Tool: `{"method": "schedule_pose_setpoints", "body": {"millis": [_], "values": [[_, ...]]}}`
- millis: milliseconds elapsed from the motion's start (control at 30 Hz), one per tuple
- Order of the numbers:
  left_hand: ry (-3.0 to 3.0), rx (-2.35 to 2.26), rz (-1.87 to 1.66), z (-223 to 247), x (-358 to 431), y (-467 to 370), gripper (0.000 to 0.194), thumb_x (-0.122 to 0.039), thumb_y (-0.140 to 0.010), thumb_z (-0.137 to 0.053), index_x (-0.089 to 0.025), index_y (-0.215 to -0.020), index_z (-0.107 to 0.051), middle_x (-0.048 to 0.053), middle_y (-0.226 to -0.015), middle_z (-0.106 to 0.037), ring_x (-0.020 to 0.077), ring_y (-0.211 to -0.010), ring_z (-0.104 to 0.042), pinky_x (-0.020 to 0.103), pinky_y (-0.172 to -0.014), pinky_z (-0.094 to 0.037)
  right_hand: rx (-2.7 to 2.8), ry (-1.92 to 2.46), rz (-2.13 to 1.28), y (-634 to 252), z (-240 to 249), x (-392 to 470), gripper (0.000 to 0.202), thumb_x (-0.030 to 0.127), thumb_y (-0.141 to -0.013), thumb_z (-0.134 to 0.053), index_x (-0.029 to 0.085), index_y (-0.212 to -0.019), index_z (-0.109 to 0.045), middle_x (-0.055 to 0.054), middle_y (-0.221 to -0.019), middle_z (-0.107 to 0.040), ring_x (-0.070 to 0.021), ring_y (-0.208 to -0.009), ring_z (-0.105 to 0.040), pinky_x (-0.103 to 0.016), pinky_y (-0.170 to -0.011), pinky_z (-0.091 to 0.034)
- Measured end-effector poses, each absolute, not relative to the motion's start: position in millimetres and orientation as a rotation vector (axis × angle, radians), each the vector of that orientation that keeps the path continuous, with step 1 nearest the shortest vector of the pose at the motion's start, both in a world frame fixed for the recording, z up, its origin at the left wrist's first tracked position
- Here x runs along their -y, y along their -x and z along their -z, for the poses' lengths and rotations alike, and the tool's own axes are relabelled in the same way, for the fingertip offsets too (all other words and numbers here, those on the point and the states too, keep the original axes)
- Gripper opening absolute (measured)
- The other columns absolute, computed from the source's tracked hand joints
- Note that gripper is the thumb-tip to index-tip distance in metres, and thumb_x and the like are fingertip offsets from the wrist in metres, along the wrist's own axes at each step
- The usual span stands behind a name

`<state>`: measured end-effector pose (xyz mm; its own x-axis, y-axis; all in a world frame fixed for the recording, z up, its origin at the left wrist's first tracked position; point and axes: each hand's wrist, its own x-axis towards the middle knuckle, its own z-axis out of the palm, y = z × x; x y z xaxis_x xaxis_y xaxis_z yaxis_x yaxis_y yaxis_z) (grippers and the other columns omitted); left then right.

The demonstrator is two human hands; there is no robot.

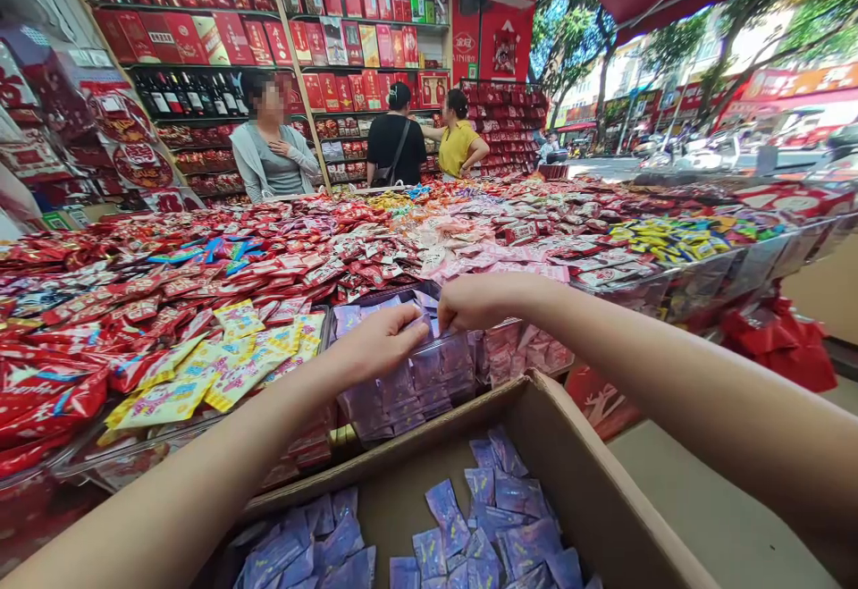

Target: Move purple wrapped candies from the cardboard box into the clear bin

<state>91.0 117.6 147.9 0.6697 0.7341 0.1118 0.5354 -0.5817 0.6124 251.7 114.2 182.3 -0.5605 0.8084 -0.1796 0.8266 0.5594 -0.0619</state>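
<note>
A clear plastic bin [442,366] full of small purple wrapped packets [402,397] stands at the front of the display. At its top, my left hand [385,343] is closed, thumb and fingers pressed together over the packets. Close beside it, my right hand [469,303] has its fingers curled down at the bin's rim; what either hand grips is hidden. Purple packets [429,307] show between the two hands. Below my forearms, an open cardboard box [569,446] holds loose purple packets [500,517] of the same look, heaped on its bottom.
Yellow packets [221,357] lie left of the bin, and pink packets [513,352] fill a bin to the right. Red packets [174,290] spread across the wide display. Several people stand behind it, near shelves of red boxes [228,39]. A red bag [781,343] hangs at right.
</note>
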Motion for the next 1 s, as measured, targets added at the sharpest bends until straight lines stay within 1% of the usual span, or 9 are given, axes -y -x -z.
{"method": "schedule_pose_setpoints", "body": {"millis": [200,367,433,500,533,600,700,800,1000], "values": [[-2.298,-0.962,-0.556,-148.2,-117.7,-86.8,0.020,-0.030,-0.077,-0.044,-0.019,-0.062,-0.051,-0.005,-0.057,-0.040,0.0132,-0.056,-0.036,0.023,-0.051,-0.029,-2.677,-1.445,0.232,-252.5,-178.9,-110.9,0.042,-0.002,-0.061,-0.043,0.017,-0.090,-0.067,-0.005,-0.086,-0.068,-0.0155,-0.070,-0.059,-0.021,-0.059,-0.039],[-2.150,-0.995,-0.756,-160.9,-112.6,-70.6,0.020,-0.033,-0.081,-0.041,-0.019,-0.072,-0.052,-0.005,-0.061,-0.043,0.0113,-0.056,-0.038,0.021,-0.049,-0.030,-2.865,-1.563,0.193,-251.4,-178.8,-108.5,0.043,-0.001,-0.065,-0.041,0.013,-0.100,-0.061,-0.009,-0.097,-0.064,-0.0173,-0.084,-0.057,-0.023,-0.070,-0.041],[-2.066,-1.007,-0.831,-167.6,-107.0,-63.7,0.020,-0.036,-0.081,-0.040,-0.020,-0.076,-0.050,-0.006,-0.060,-0.045,0.0101,-0.053,-0.041,0.020,-0.047,-0.031,-3.090,-1.573,0.431,-245.0,-180.5,-105.9,0.041,0.003,-0.070,-0.041,0.012,-0.106,-0.056,-0.008,-0.097,-0.063,-0.0152,-0.084,-0.056,-0.023,-0.070,-0.041],[-1.982,-1.005,-0.876,-172.3,-99.7,-58.2,0.016,-0.035,-0.081,-0.041,-0.021,-0.082,-0.048,-0.006,-0.060,-0.047,0.0093,-0.049,-0.043,0.020,-0.044,-0.033,-3.263,-1.446,0.975,-234.7,-180.7,-103.8,0.034,0.012,-0.074,-0.043,0.013,-0.107,-0.053,-0.006,-0.092,-0.062,-0.0125,-0.076,-0.056,-0.022,-0.063,-0.043],[-1.939,-0.998,-0.893,-173.4,-95.8,-55.8,0.013,-0.033,-0.081,-0.042,-0.021,-0.086,-0.046,-0.007,-0.060,-0.048,0.0090,-0.048,-0.044,0.019,-0.043,-0.034,-3.281,-1.362,1.263,-228.6,-179.8,-103.4,0.031,0.017,-0.076,-0.043,0.013,-0.105,-0.053,-0.005,-0.087,-0.062,-0.0111,-0.070,-0.055,-0.021,-0.058,-0.043],[-1.857,-0.977,-0.928,-173.2,-88.1,-51.1,0.012,-0.021,-0.079,-0.045,-0.022,-0.091,-0.044,-0.007,-0.063,-0.051,0.0084,-0.049,-0.047,0.019,-0.045,-0.036,-3.242,-1.333,1.620,-216.5,-176.3,-104.3,0.026,0.025,-0.077,-0.045,0.012,-0.098,-0.055,-0.003,-0.076,-0.059,-0.0089,-0.059,-0.052,-0.020,-0.050,-0.041],[-1.739,-0.932,-0.974,-169.5,-78.9,-42.8,0.027,-0.008,-0.073,-0.049,-0.021,-0.096,-0.043,-0.004,-0.070,-0.058,0.0095,-0.059,-0.054,0.019,-0.051,-0.040,-3.227,-1.460,1.811,-202.8,-169.6,-108.4,0.021,0.026,-0.073,-0.051,0.011,-0.086,-0.057,0.000,-0.064,-0.054,-0.0071,-0.050,-0.046,-0.020,-0.045,-0.036],[-1.607,-0.889,-1.048,-164.6,-75.0,-32.8,0.032,-0.015,-0.074,-0.055,-0.019,-0.102,-0.041,0.000,-0.079,-0.063,0.0127,-0.068,-0.059,0.023,-0.059,-0.045,-3.265,-1.472,1.887,-196.4,-165.9,-110.4,0.015,0.024,-0.071,-0.054,0.012,-0.079,-0.056,0.002,-0.060,-0.051,-0.0066,-0.049,-0.044,-0.020,-0.045,-0.035],[-1.413,-0.878,-1.169,-153.1,-79.3,-20.0,0.018,-0.018,-0.072,-0.060,-0.014,-0.088,-0.054,0.002,-0.070,-0.067,0.0116,-0.064,-0.061,0.021,-0.059,-0.046,-3.266,-1.510,1.912,-187.7,-167.2,-105.1,0.011,0.022,-0.071,-0.054,0.013,-0.076,-0.054,0.004,-0.058,-0.048,-0.0058,-0.050,-0.043,-0.019,-0.046,-0.036]]}}
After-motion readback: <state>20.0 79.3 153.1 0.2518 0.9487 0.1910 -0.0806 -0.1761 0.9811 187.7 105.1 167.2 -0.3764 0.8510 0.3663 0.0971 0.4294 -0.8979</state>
